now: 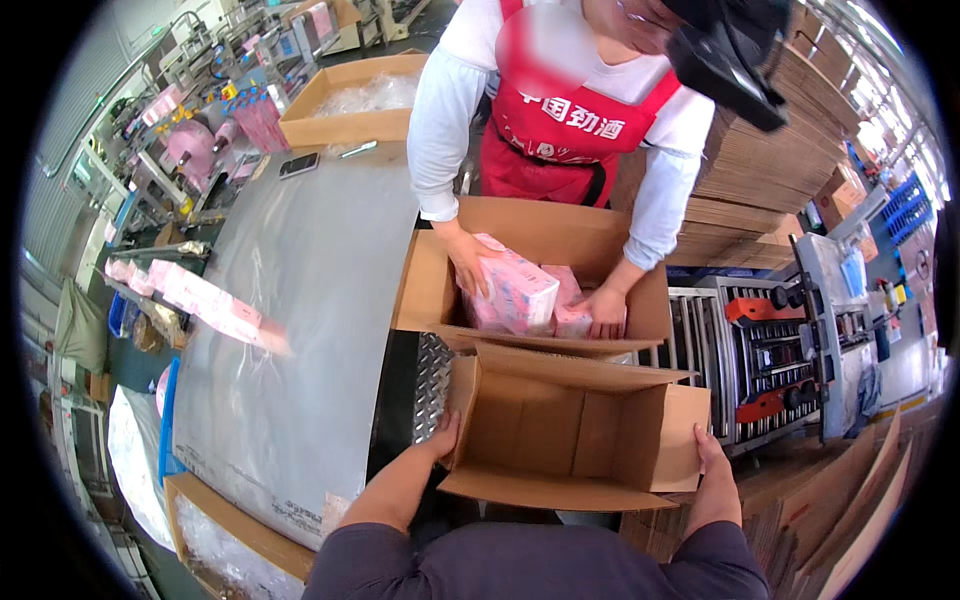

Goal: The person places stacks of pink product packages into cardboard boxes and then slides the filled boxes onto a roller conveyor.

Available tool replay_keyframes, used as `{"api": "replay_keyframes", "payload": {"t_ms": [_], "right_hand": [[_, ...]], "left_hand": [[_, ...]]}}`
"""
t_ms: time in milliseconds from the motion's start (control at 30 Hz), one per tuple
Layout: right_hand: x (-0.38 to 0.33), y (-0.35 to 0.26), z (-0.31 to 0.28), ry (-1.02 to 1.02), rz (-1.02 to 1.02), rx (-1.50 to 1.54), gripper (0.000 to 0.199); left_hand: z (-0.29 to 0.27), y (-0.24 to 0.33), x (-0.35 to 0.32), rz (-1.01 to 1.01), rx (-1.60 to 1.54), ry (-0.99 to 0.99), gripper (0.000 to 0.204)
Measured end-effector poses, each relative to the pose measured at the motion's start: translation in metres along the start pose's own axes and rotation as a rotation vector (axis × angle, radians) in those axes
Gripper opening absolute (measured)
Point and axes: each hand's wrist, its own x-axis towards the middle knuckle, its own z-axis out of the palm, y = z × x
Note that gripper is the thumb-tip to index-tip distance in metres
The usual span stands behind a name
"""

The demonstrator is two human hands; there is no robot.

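1. While the person's left hand (pixel 443 437) presses flat against the left outer wall of an empty cardboard box (pixel 570 432), the fingers lie spread along the brown board rather than curled round an edge.
2. The right hand (pixel 712 452) grips the box's right flap, fingers wrapped over its near corner, thumb side hidden behind the board.
3. The empty cardboard box sits near the person, just right of centre, open at the top, with its four flaps folded outward; the inside is plain brown, creased in vertical panels, and holds nothing.
4. Touching its far flap stands a second open carton (pixel 545 268), the same brown, a little further away.
5. A co-worker in a red apron (pixel 560 125) and white sleeves leans over that far carton from the far side.
6. The co-worker's two hands rest on pink-and-white soft packs (pixel 515 295) lying inside it, one hand on the large pack at the left, the other on a smaller pack at the right.
7. To the left stretches a broad grey metal chute (pixel 300 300), with a row of pink packs (pixel 185 290) along its left side.
8. To the right a roller conveyor (pixel 745 350) with orange parts runs beside the cartons, and stacks of flattened cardboard (pixel 770 150) rise at the far right.
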Motion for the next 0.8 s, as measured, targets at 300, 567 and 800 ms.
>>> {"api": "replay_keyframes", "payload": {"t_ms": [300,567,800], "right_hand": [[-0.003,-0.037,0.094,0.044,-0.408,-0.172,0.060],[-0.108,-0.078,0.181,0.662,-0.611,-1.784,0.107],[-0.037,-0.040,0.210,0.116,-0.060,-1.747,0.137]], "left_hand": [[-0.117,-0.002,-0.123,-0.153,-0.622,-0.177,0.091],[-0.106,0.049,-0.212,0.207,-0.296,0.123,0.068],[-0.176,-0.031,-0.325,0.234,-0.051,0.822,0.037]]}}
